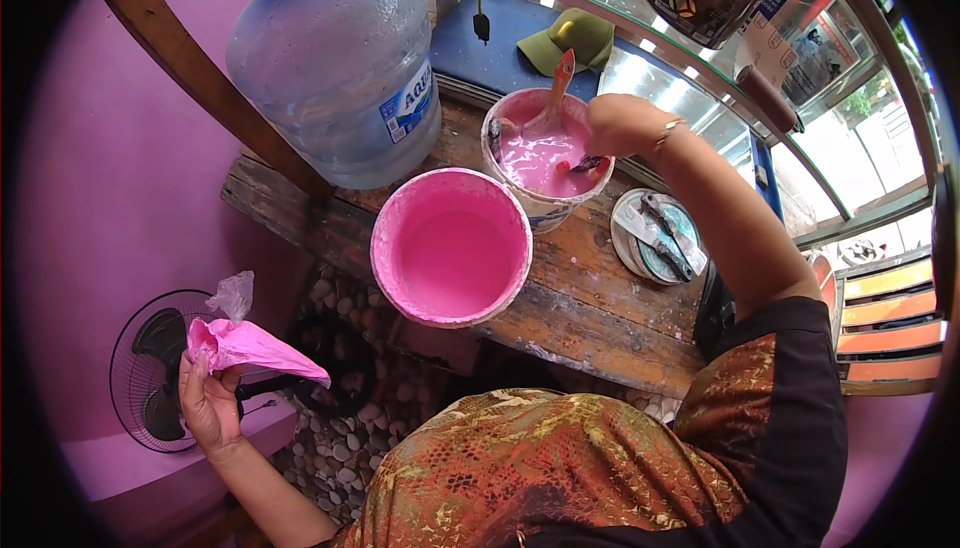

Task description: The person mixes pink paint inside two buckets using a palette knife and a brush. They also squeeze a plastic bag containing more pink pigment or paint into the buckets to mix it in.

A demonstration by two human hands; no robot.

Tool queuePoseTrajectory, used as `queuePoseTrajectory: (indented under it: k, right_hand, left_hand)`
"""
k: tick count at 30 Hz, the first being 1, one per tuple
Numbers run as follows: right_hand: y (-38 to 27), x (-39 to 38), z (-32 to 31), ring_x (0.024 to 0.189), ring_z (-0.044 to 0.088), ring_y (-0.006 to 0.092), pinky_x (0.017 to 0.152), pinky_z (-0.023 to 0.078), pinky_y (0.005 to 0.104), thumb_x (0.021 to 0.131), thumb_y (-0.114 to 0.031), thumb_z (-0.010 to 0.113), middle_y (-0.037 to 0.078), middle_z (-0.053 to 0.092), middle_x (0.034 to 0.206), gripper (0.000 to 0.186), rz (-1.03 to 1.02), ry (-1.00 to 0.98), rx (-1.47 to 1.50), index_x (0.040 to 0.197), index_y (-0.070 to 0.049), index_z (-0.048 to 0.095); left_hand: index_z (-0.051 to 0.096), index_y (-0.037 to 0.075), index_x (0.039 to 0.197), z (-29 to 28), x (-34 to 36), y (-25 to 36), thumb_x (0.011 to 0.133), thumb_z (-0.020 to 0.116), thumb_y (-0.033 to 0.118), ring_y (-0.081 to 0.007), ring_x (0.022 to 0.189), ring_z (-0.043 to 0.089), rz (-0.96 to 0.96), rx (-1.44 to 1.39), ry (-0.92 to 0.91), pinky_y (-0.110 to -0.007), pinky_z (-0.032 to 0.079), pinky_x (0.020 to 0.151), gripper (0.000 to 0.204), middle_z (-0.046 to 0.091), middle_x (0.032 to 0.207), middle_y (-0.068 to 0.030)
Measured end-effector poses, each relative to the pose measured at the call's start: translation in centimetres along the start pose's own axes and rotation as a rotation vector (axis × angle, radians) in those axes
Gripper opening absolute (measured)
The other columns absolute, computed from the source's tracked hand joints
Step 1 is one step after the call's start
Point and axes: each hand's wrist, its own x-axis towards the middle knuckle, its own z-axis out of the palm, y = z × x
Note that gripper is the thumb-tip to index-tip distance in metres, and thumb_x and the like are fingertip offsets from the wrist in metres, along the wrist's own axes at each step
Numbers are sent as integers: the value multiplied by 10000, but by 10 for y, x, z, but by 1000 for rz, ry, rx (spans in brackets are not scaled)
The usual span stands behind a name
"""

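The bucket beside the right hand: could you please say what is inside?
Inside are pink liquid, an orange-handled brush, a partly red item beside the right hand and a dark object at the left rim. The liquid hides the bottom; the hand covers some rim.

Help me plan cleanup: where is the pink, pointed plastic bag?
In the head view's lower left, the pink, pointed plastic bag is in the left hand, in front of the round black fan.

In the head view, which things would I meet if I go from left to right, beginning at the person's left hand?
Left hand with pink bag, large water bottle, front bucket of pink liquid, rear bucket with orange-handled brush, right hand, orange slats.
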Motion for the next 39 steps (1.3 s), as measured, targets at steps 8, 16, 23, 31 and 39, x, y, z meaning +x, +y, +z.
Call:
queuePoseTrajectory:
  k: [8, 16, 23, 31, 39]
  right_hand:
    - [50, -80, -40, 537, 556, 97, 499, 434, 258, 809, -192, 693, 49, 598, 594, 220, -169, 227, 540, 836, 26, 684]
    - [41, -106, 29, 630, 563, 152, 613, 451, 314, 827, -184, 686, 81, 636, 685, 197, -128, 469, 784, 891, 2, 705]
    - [23, -100, 54, 635, 527, 96, 603, 444, 269, 834, -159, 687, 67, 608, 648, 201, 10, 486, 663, 843, 41, 670]
    - [-33, -140, -34, 592, 539, 128, 575, 425, 285, 812, -158, 667, 68, 642, 679, 161, -111, 562, 807, 851, -5, 702]
    - [-171, -40, 44, 828, 653, 334, 728, 524, 423, 812, -93, 532, 197, 637, 884, 155, -535, 198, 37, 845, -16, 663]
  left_hand:
    - [493, -17, 1250, 13, 7, 5, 917, 523, 80, -221, 1017, 626, 12, -8, 83, -364, 598, 795, 348, 596, 1166, -139]
    - [505, -16, 1239, 25, 21, 7, 909, 528, 77, -217, 1016, 628, 18, -26, 19, -354, 593, 799, 343, 615, 1128, -135]
    - [539, -11, 1147, 16, 26, 4, 906, 536, 84, -211, 958, 648, 8, -27, -6, -354, 599, 767, 259, 624, 1103, -140]
    - [532, 6, 1118, -9, 14, -13, 898, 533, 48, -216, 951, 644, -38, -49, -4, -374, 600, 770, 224, 628, 1071, -130]
    - [544, 36, 965, -4, 6, -32, 883, 555, 35, -210, 837, 667, -118, -71, 41, -372, 609, 716, 83, 648, 964, -126]
